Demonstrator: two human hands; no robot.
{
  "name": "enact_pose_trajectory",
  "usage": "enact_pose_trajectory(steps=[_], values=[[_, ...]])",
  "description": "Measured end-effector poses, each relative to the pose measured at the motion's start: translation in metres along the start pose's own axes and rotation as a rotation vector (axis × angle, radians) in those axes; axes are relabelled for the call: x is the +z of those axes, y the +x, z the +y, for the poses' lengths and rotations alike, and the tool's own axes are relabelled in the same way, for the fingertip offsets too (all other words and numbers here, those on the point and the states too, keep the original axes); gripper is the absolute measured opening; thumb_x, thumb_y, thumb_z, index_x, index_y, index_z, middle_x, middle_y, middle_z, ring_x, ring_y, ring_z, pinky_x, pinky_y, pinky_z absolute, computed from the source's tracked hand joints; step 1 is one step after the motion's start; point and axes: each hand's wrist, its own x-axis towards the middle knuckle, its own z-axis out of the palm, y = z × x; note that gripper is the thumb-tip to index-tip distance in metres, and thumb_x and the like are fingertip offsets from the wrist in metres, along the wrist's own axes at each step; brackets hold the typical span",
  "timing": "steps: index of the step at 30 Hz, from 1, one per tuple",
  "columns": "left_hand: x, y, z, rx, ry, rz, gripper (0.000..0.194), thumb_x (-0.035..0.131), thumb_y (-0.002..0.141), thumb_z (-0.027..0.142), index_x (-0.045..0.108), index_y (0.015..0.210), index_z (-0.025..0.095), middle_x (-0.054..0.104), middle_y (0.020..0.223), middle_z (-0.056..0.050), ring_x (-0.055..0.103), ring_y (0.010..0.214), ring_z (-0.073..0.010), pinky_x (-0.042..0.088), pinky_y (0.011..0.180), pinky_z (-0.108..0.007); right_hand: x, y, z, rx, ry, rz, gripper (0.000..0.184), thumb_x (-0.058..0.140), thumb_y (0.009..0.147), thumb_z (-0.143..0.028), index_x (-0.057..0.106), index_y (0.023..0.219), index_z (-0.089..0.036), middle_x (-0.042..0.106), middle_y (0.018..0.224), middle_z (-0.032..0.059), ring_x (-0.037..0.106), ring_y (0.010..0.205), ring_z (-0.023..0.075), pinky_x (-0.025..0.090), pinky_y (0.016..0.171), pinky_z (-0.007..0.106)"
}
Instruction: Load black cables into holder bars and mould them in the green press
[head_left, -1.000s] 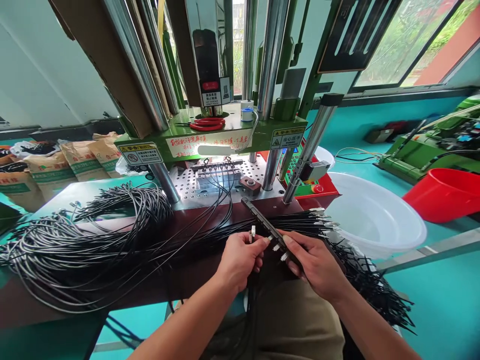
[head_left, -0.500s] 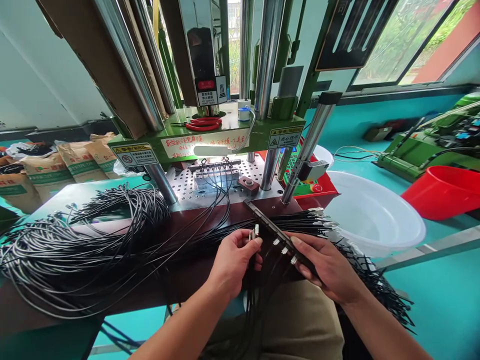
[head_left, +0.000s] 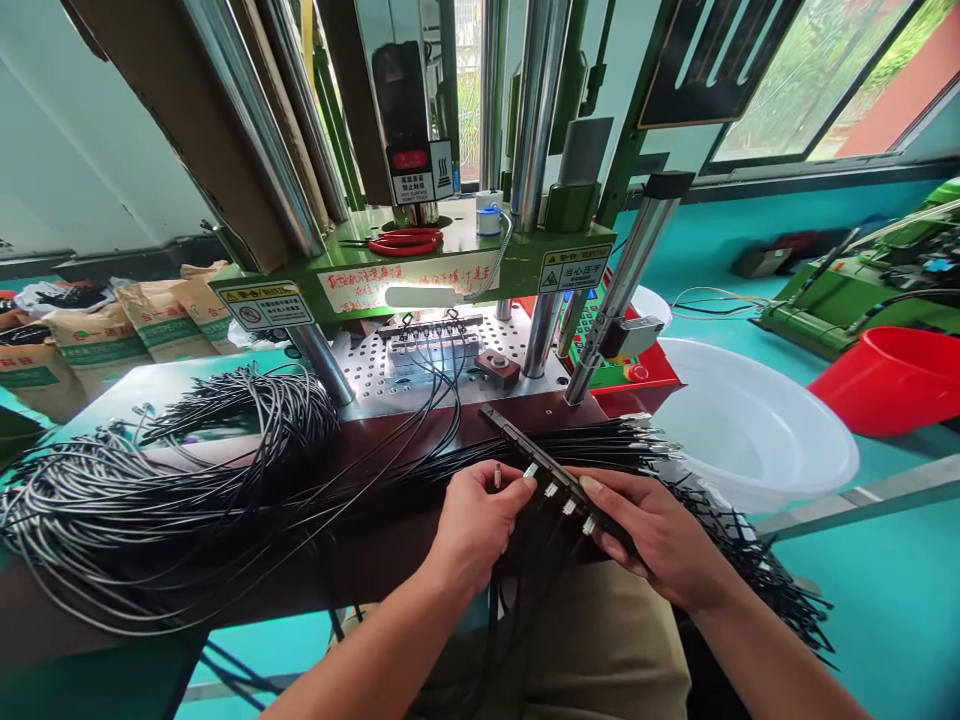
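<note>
My right hand [head_left: 637, 520] grips a dark slotted metal bar [head_left: 517, 436] by its near end. The bar slants away toward the press, its far tip over the table's front part. Several silver cable connectors [head_left: 570, 507] stick out along its left edge, their black cables hanging down. In my left hand [head_left: 484, 515], closed at thumb and forefinger, is a cable connector [head_left: 530, 472] whose metal tip meets or nearly meets the bar's edge. A second connector end [head_left: 497, 474] pokes up between the fingers of that hand. Cables trail below it toward my lap.
A green press [head_left: 450, 250] stands ahead, with a metal mould block [head_left: 433, 352] holding black cables on its perforated plate. Red-handled pliers [head_left: 405, 242] lie on the press. Coiled cables [head_left: 262, 430] cover the left table. A white tub [head_left: 757, 420] and red bucket [head_left: 900, 380] stand right.
The bar slid back toward me through my right hand's grip, showing more connectors along it. My left hand lifted clear, then brought another connector to the bar's edge.
</note>
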Motion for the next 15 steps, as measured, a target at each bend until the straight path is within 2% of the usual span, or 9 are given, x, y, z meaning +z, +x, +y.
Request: enact_pose_trajectory(steps=[13, 15], values=[[0.0005, 0.0028, 0.0004, -0.014, 0.020, 0.036, 0.016, 0.065, 0.075, 0.027, 0.056, 0.072, 0.014, 0.041, 0.046, 0.008, 0.028, 0.035, -0.0019, 0.020, 0.033, -0.015, 0.0060, -0.0007, -0.0055, -0.023, -0.149, -0.014, 0.044, 0.056, 0.087, -0.047, 0.062, 0.122, -0.022, 0.047, 0.061, -0.0031, 0.040, 0.043, 0.0045, 0.025, 0.035, 0.015], [-0.0031, 0.0032, -0.0004, -0.006, 0.015, 0.004, 0.019, 0.066, 0.075, 0.030, 0.056, 0.074, 0.014, 0.041, 0.046, 0.007, 0.030, 0.036, -0.0032, 0.021, 0.033, -0.015, 0.0042, -0.0005, -0.0044, -0.018, -0.111, -0.016, 0.044, 0.057, 0.087, -0.046, 0.062, 0.123, -0.021, 0.047, 0.060, -0.0033, 0.038, 0.043, 0.0042, 0.023, 0.035, 0.014]])
